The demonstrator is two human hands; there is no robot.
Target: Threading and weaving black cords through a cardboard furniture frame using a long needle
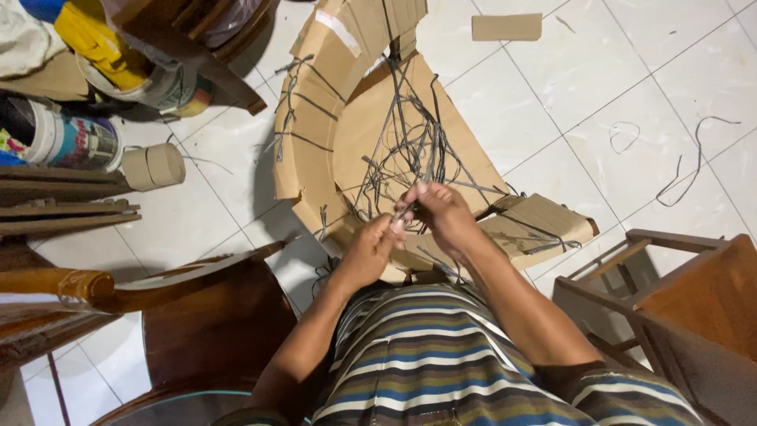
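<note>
On a white tiled floor (552, 102) we see a flattened brown cardboard box (371, 134) strewn with thin grey strips (410, 142). Our left hand (369, 251) and right hand (441, 211) meet at its near edge, fingers closed, pinching the strips together.

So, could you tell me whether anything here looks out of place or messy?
Yes. Loose dark strips lie curled on the white floor tiles, apart from the tangle on the torn cardboard. A cardboard scrap lies alone. Both hands pinch one strip.
</note>
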